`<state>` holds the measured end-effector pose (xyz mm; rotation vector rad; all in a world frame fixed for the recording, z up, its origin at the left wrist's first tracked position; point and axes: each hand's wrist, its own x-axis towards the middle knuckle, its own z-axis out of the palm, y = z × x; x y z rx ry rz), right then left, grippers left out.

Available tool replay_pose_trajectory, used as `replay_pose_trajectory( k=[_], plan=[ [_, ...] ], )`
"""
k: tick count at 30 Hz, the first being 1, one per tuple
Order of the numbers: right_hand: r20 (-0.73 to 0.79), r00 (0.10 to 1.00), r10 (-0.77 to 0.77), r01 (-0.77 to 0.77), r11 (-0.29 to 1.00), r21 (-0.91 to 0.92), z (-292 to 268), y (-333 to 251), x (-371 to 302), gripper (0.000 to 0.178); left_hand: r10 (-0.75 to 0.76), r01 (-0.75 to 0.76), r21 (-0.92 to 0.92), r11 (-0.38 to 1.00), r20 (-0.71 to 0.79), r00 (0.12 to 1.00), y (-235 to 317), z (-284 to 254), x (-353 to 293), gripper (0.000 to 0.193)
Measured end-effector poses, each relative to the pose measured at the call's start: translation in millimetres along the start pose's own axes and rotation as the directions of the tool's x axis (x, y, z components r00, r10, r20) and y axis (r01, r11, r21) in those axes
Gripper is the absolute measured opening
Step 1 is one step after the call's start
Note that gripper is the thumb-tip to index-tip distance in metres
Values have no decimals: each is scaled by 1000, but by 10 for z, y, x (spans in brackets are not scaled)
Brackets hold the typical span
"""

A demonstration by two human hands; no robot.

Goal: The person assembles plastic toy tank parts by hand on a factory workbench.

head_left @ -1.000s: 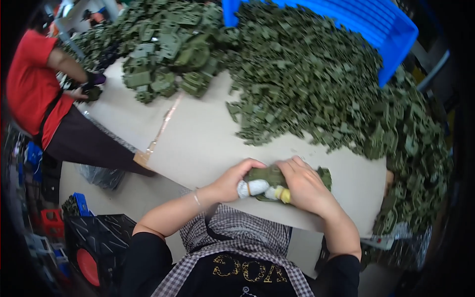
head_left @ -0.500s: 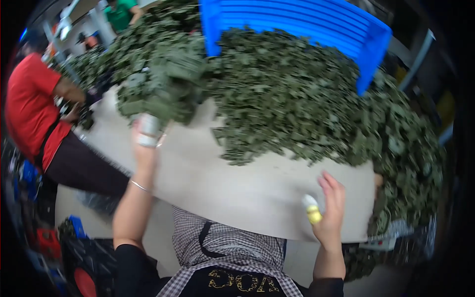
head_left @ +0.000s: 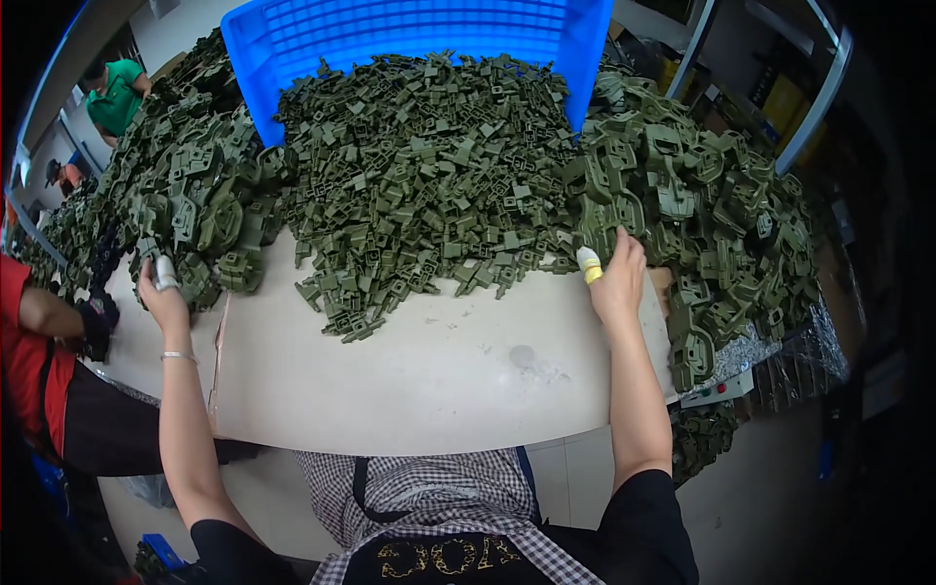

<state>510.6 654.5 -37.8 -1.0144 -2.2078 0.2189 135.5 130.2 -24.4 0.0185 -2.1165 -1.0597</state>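
Note:
My left hand (head_left: 166,295) is at the near edge of a heap of larger olive-green plastic parts (head_left: 200,210) on the left. Its white-wrapped thumb stands apart from the fingers and nothing shows in it; I cannot tell whether it touches the parts. My right hand (head_left: 618,288) has its fingers stretched out beside another heap of larger green parts (head_left: 702,205) on the right. A white and yellow wrap covers its thumb, and it holds nothing. Between the hands, a mound of small green plastic pieces (head_left: 419,185) spreads over the pale tabletop (head_left: 390,390).
A blue plastic crate (head_left: 419,34) lies tipped behind the middle mound, open toward me. At the left edge a co-worker in a red shirt (head_left: 44,322) reaches toward the table with a dark-gloved hand. Another person in green (head_left: 117,97) is farther back. Metal posts (head_left: 814,112) stand at right.
My left hand has moved left to the heap there, and my right hand has moved forward to the right heap. The view has swung right.

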Motion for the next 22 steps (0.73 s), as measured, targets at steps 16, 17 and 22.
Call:
replay_pose_trajectory(
  k=[16,17,22],
  plan=[
    [383,755,-533,-316,215,924,-360,-785,-1528,48,136,742,-467,481,876,463,1920,-365,-2902,64],
    [432,734,-524,-383,205,901,-349,-848,-1617,52,95,854,-448,264,893,439,1972,-334,-2909,63],
    [526,736,-427,-480,219,849,-514,-1002,-1494,72,22,911,-395,-119,916,400,1968,-516,-2916,44]
  ],
)
